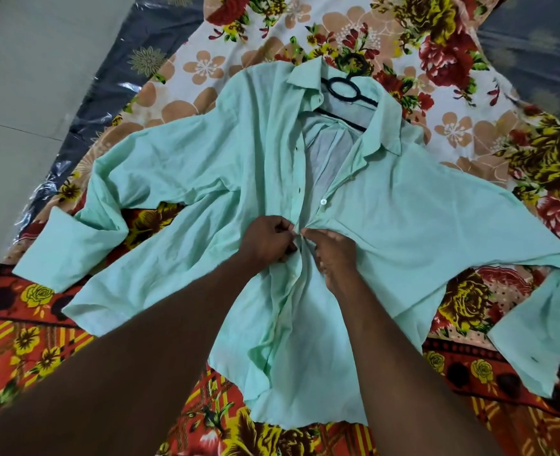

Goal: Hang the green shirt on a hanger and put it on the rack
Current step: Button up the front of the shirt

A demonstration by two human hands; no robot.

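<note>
Floral bedding covers the whole working surface: a pale sheet [206,77] with peach and red blossoms at the far side, and an orange-red flowered blanket [25,340] at the near side. A grey patterned mat under clear plastic [133,60] shows along the far left edge, with bare tiled floor [25,77] beyond it.

From the head camera, the green shirt [403,232] lies flat on its back in the middle of the bedding, collar far, hem near, both sleeves spread out to left and right. A black hanger [344,88] is already inside it, with its hook poking out past the collar and its bar crossing the open neck.

The left hand [267,238] and right hand [334,255] meet at mid-front. Each has curled fingers pinching one edge of the placket and is pulling the two edges together, probably to fasten a button. One white button [323,201] just beyond the hands is still undone, and the neck gapes open.

The cloth looks thin, light and limp, and it wrinkles wherever it is pulled. It would likely slide off the hanger if lifted by the fabric, so the hook is the sensible place to take hold.

The long sleeves may drag or catch on the rumpled bedding. No rack is in view.
</note>
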